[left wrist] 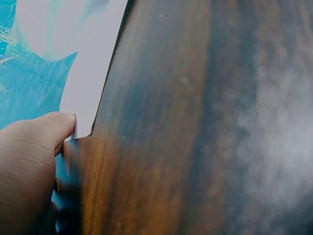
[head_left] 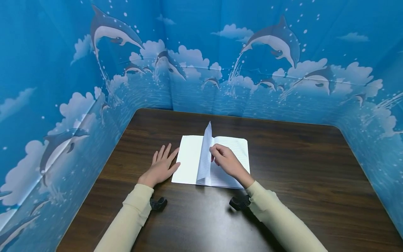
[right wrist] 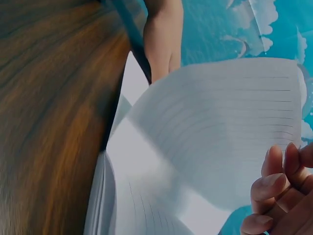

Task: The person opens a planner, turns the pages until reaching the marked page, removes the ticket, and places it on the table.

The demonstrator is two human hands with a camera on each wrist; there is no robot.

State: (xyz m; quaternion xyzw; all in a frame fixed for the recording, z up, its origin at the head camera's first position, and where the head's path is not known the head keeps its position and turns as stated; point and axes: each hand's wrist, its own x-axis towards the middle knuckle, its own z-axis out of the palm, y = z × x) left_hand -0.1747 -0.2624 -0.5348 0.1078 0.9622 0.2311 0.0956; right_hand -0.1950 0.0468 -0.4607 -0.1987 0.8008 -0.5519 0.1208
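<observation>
An open notebook (head_left: pixel 189 161) lies on the dark wooden table, its left page blank white and its right page ruled. One lined leaf (head_left: pixel 206 157) stands nearly upright near the fold. My right hand (head_left: pixel 227 160) pinches that leaf by its free edge; in the right wrist view, the fingertips (right wrist: pixel 292 151) meet at the edge of the curved leaf (right wrist: pixel 230 112). On the table, my left hand (head_left: pixel 161 168) lies spread beside the notebook's left side. Its thumb (left wrist: pixel 56 126) rests on the corner of the white page (left wrist: pixel 85 103) in the left wrist view.
Dark wood tabletop (head_left: pixel 299 175) surrounds the notebook. A blue curtain (head_left: pixel 201 91) printed with dolphins and clouds hangs behind and along the sides of the table. Black wrist devices (head_left: pixel 240 203) sit under both pale sleeves (head_left: pixel 280 217).
</observation>
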